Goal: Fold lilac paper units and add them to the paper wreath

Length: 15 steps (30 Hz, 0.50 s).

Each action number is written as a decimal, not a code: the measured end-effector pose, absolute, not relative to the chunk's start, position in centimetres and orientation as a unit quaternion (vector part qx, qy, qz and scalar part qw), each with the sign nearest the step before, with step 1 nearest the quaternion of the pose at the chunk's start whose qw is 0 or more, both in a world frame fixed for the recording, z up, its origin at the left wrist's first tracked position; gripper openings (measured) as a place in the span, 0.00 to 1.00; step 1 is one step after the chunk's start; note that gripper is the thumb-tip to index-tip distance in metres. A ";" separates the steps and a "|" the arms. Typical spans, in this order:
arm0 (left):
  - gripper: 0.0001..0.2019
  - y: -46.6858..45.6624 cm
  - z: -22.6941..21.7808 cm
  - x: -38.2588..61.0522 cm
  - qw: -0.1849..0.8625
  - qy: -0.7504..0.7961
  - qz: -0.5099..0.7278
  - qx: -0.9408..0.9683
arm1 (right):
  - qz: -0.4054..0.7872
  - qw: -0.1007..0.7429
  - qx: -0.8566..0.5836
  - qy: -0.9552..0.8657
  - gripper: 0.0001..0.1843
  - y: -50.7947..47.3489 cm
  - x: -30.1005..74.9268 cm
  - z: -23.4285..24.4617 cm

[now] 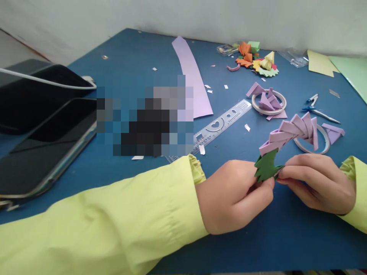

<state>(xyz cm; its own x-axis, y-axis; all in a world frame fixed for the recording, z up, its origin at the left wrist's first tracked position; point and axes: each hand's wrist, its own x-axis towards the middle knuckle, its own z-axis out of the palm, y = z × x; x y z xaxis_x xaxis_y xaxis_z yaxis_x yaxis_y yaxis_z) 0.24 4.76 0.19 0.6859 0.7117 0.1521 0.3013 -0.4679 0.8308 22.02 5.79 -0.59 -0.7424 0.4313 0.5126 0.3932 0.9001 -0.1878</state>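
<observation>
A curved chain of folded paper pieces (289, 131), lilac along the top and green (266, 166) at the lower end, is raised above the table. My left hand (236, 194) is closed, with the green end pinched between thumb and fingers. From the other side my right hand (319, 181) pinches the tip of the green part, fingers pressed together. Behind the chain lies a roll of tape (327, 141), partly covered by it. Another tape roll (283, 102) has folded lilac pieces (269, 100) in and around it.
On the blue table (223, 248) lie a clear ruler (219, 124), a lilac paper strip (197, 84) and a blue-and-white compass (321, 110). Colourful folded paper (252, 59) and paper sheets (321, 63) sit at the back. A phone (48, 149) lies left; a blurred patch hides the middle.
</observation>
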 end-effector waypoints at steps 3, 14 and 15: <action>0.13 4.8 0.1 0.2 0.422 0.304 0.249 0.817 | 0.035 0.288 -0.224 -0.930 0.08 5.8 22.0 -0.6; 0.12 4.7 -0.2 0.3 0.397 0.309 0.245 0.829 | 0.045 0.304 -0.241 -0.921 0.12 5.2 22.1 -0.6; 0.12 4.7 -0.3 0.3 0.393 0.308 0.245 0.831 | 0.049 0.306 -0.246 -0.919 0.11 5.1 22.1 -0.6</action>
